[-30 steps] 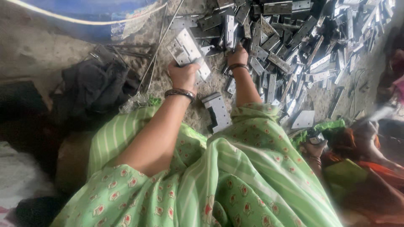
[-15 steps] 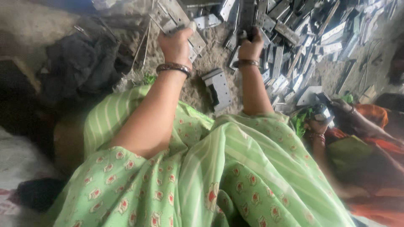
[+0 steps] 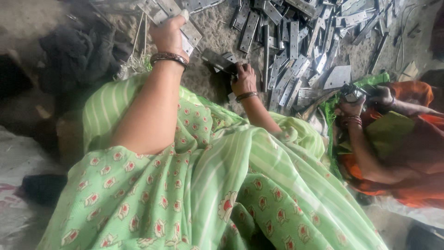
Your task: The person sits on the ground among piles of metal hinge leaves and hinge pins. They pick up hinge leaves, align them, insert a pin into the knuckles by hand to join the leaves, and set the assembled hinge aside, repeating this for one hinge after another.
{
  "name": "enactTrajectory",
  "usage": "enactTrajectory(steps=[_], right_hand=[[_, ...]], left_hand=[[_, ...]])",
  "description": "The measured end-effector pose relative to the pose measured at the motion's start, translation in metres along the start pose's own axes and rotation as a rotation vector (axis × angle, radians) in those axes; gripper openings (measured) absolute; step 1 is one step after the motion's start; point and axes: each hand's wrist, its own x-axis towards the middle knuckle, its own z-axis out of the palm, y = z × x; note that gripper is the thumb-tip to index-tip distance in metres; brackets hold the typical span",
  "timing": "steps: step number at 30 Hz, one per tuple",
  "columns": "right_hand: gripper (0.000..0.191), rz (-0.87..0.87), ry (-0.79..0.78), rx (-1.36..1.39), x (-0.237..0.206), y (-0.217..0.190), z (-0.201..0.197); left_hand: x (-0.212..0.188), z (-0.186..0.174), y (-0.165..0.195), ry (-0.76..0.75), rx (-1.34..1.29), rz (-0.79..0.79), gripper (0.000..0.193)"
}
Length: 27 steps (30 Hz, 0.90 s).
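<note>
- A green floral garment (image 3: 194,185) fills the near part of the view and hides the lap and the ground beneath it.
- The right hand (image 3: 243,78) is closed around a dark metal plate (image 3: 216,59), which juts out to the left just above the dusty floor.
- The left hand (image 3: 170,33), a bangle at its wrist, grips a pale metal hinge plate (image 3: 192,33); the plate pokes out past the fingers on the right and at the top.
- Left of that arm lies a heap of dark cloth (image 3: 74,55).
- To the right a co-worker's hands (image 3: 365,97), in orange sleeves, clasp a small metal piece.
- Farthest off, a pile of grey hinge plates (image 3: 300,41) is spread over the ground, just beyond the right hand.
</note>
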Motion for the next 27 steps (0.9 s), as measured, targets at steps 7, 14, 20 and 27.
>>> enactTrajectory(steps=[7, 14, 20, 27], right_hand=[[0.043, -0.227, 0.096, -0.049, 0.002, -0.008, -0.003], [0.031, -0.158, 0.094, 0.136, -0.005, -0.006, -0.005], [0.023, 0.197, 0.109, 0.770, -0.004, -0.009, -0.012], [0.022, 0.047, 0.198, 1.355, -0.003, -0.033, -0.043]], left_hand=[[-0.011, -0.005, 0.012, 0.027, 0.029, 0.139, 0.068], [-0.014, -0.002, 0.009, -0.050, 0.035, 0.067, 0.056], [-0.014, -0.007, 0.006, -0.049, 0.127, -0.026, 0.055], [-0.017, -0.010, 0.003, -0.218, 0.396, -0.129, 0.058]])
